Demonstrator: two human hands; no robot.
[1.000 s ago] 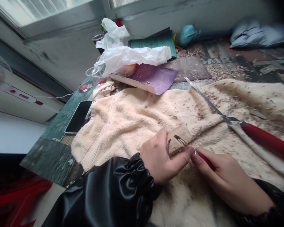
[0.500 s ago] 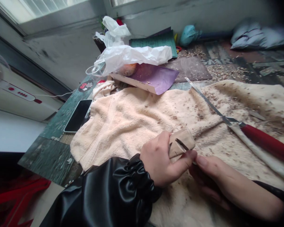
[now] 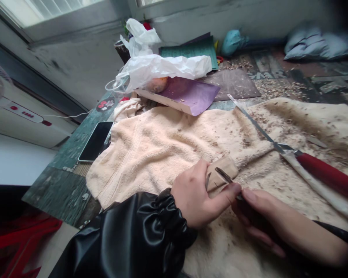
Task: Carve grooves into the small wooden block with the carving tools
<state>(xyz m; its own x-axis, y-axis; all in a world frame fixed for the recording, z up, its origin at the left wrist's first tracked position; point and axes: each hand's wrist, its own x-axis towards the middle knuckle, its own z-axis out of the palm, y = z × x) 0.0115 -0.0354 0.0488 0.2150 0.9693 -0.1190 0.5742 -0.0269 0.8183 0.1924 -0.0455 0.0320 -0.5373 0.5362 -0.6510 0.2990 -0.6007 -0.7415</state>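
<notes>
My left hand (image 3: pixel 195 193) is closed around a small pale wooden block (image 3: pixel 227 165) lying on the beige towel (image 3: pixel 162 135). Dark cuts or pencil lines show on the block's upper face. In my right hand (image 3: pixel 258 208) is a carving knife (image 3: pixel 224 174); its short dark blade lies over the block, and most of its handle is hidden in the fingers. My left thumb reaches across to the base of the blade, close to my right thumb. Right of the block, a saw (image 3: pixel 255 123) with a red handle rests on the towel.
Wood shavings (image 3: pixel 281 90) are scattered over towel and tabletop. A phone (image 3: pixel 96 141) lies on the left. Behind the towel are a purple folder-like sheet (image 3: pixel 191 94), a white plastic bag (image 3: pixel 168 66) and a light-blue wrapped bundle (image 3: pixel 231 42). A white fan (image 3: pixel 20 110) stands at far left.
The knife blade has moved slightly on the block, and my right hand has shifted a little downward and to the right. My left hand keeps its hold on the block.
</notes>
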